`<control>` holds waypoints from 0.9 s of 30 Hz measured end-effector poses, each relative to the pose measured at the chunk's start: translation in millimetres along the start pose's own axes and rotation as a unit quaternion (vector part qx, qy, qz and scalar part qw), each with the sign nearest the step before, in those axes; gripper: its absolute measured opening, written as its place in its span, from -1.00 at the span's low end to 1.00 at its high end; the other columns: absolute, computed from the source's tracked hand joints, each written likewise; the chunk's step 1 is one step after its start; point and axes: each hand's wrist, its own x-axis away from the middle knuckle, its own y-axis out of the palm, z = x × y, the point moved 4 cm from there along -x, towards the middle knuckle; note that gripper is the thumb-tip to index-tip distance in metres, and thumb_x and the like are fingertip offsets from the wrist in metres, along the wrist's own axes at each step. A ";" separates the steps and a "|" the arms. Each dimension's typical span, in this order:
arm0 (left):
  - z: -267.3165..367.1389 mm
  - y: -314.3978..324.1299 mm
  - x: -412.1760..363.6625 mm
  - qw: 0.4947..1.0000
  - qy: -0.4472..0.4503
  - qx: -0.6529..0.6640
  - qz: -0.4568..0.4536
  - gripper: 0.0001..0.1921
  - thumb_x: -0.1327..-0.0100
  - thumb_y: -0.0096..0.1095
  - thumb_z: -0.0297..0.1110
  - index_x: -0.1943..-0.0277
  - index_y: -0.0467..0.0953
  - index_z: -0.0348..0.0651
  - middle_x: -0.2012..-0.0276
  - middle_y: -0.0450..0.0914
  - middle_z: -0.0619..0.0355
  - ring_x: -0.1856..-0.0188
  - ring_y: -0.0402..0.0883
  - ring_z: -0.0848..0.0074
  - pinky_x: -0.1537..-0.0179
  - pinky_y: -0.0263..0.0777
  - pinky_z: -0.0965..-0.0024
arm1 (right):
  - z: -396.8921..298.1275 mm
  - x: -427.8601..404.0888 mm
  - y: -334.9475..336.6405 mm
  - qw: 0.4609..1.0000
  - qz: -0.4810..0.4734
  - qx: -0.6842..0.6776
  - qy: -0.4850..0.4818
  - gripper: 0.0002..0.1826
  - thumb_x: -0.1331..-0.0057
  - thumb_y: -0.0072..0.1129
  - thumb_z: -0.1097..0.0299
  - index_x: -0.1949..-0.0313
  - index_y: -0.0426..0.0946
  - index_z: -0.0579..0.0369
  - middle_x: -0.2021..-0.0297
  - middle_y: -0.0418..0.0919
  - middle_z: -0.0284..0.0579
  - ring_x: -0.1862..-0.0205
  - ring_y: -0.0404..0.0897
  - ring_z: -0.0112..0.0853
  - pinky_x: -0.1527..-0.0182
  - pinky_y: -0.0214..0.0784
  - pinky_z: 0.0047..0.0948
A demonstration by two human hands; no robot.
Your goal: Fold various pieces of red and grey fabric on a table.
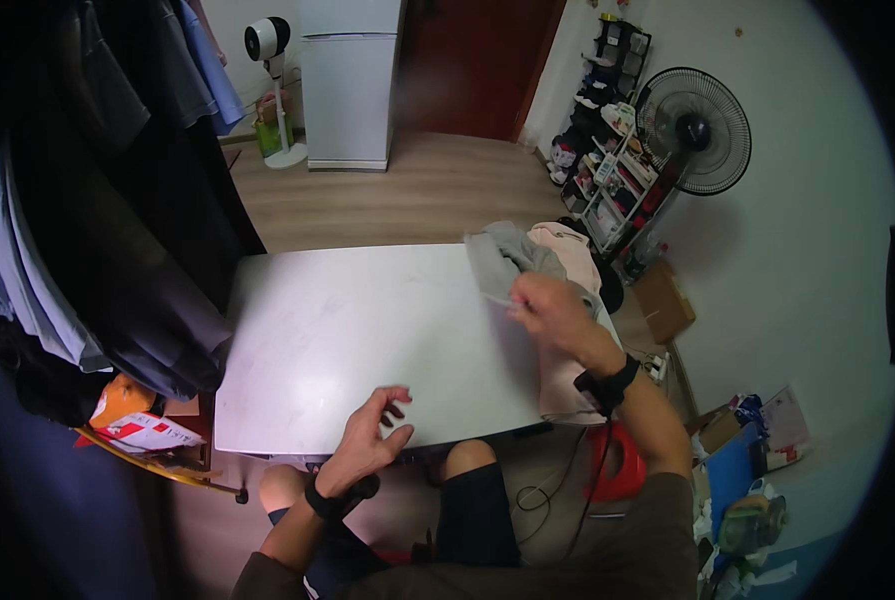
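Observation:
My right hand (pixel 548 311) is closed on the near edge of a grey garment (pixel 526 255) at the right end of a white table (pixel 342 330). Both the hand and the cloth edge are blurred. Beyond the grey garment lies a pale pink garment (pixel 567 244), partly covered by it. Another folded pale pink cloth (pixel 563 386) rests at the table's right front corner, under my right forearm. Over the front edge of the tabletop, my left hand (pixel 368 439) hovers with fingers apart and nothing in them. Each wrist wears a black band.
Dark clothes (pixel 139 247) hang along the left side, touching the table. A standing fan (pixel 693 131) and a crowded shelf rack (pixel 616 176) are at the right wall. A red plastic stool (pixel 618 465) and a cable (pixel 535 491) are on the floor at right. A white refrigerator (pixel 348 101) stands beyond.

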 end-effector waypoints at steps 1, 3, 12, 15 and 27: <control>11.5 3.3 0.4 0.999 0.021 -0.013 0.020 -0.56 -0.10 0.25 -0.43 -0.07 0.40 -0.24 0.02 0.51 0.03 0.09 0.53 0.34 0.23 0.43 0.36 | -15.6 6.3 3.1 0.998 -0.062 -0.023 0.021 -0.84 -0.02 0.15 0.47 0.41 0.35 0.06 0.51 0.42 -0.08 0.39 0.47 -0.09 0.36 0.33 -0.16; 30.0 14.8 -5.2 0.993 0.081 -0.042 0.077 -0.53 -0.04 0.29 -0.42 -0.07 0.41 -0.24 0.00 0.49 0.01 0.05 0.51 0.28 0.16 0.42 0.29 | -67.4 23.1 8.0 0.995 -0.040 -0.046 -0.075 -0.84 -0.07 0.14 0.45 0.39 0.33 0.09 0.52 0.41 -0.07 0.44 0.49 -0.08 0.40 0.35 -0.16; 33.9 22.2 30.1 0.956 0.268 -0.107 0.060 -0.81 0.03 0.28 -0.45 0.48 0.36 -0.27 0.59 0.34 0.05 0.51 0.41 0.24 0.33 0.30 0.26 | -161.5 88.8 45.0 0.936 -0.049 -0.346 -0.033 -0.62 -0.03 0.32 0.51 0.17 0.37 0.17 0.15 0.46 -0.01 0.21 0.52 -0.23 0.19 0.42 -0.37; 35.5 -4.2 54.8 0.996 0.082 0.008 0.045 -0.87 -0.01 0.18 -0.57 0.48 0.34 -0.30 0.61 0.30 0.06 0.55 0.34 0.42 0.46 0.24 0.37 | -138.1 111.0 73.6 0.893 -0.050 -0.437 0.091 -0.33 0.02 0.41 0.42 -0.08 0.30 0.19 -0.15 0.29 0.09 -0.05 0.45 -0.20 -0.04 0.36 -0.34; 138.3 -210.1 207.6 0.881 0.255 -0.113 0.382 -0.67 -0.25 0.18 -0.16 0.14 0.52 -0.30 0.23 0.59 0.12 0.20 0.57 0.49 0.12 0.45 0.39 | -68.6 171.5 77.8 0.950 -0.230 -0.138 0.160 -0.61 0.12 0.21 0.49 0.19 0.55 0.10 0.26 0.59 0.00 0.11 0.55 -0.08 0.09 0.38 -0.22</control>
